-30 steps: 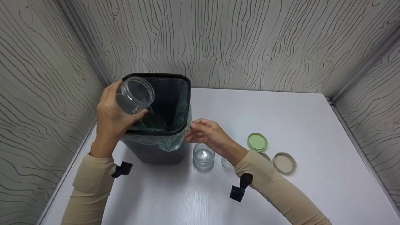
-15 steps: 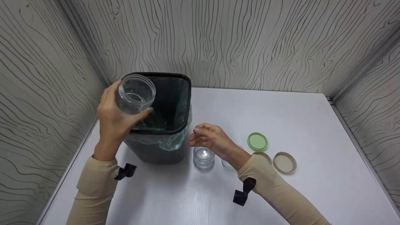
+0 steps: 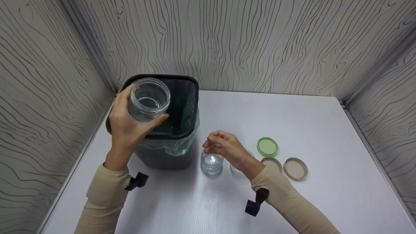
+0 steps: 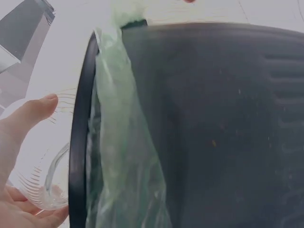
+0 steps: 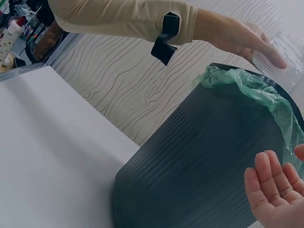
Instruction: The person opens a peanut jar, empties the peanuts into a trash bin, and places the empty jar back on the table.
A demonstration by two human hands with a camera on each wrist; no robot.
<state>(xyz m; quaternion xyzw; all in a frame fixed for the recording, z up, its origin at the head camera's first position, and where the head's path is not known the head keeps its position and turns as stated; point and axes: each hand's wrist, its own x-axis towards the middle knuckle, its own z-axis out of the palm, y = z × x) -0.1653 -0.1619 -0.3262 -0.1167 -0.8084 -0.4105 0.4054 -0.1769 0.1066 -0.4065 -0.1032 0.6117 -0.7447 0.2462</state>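
Note:
A clear, lidless jar [image 3: 148, 109] is gripped in my left hand [image 3: 125, 130], fingers round its far side and thumb on the near side. It hangs tilted over the left part of a dark grey bin [image 3: 169, 159], lined with a green bag [image 3: 178, 148]. My right hand [image 3: 229, 149] holds nothing; its fingers are loosely bent in the right wrist view. Below its fingertips a second clear jar [image 3: 212, 167] stands on the table. Another clear glass item [image 3: 236, 170] lies partly hidden behind the right wrist. In the left wrist view the bin covers part of the held jar.
Right of the right forearm lie a green lid [image 3: 267, 147] and two beige lids, one [image 3: 295, 169] fully in sight, the other [image 3: 273, 162] partly behind the sleeve. The white table [image 3: 341, 182] meets patterned walls [image 3: 247, 48] at the back and sides.
My left hand has moved right with the jar, whose mouth now faces more upward. The right hand has drawn away from the bin, slightly right and nearer.

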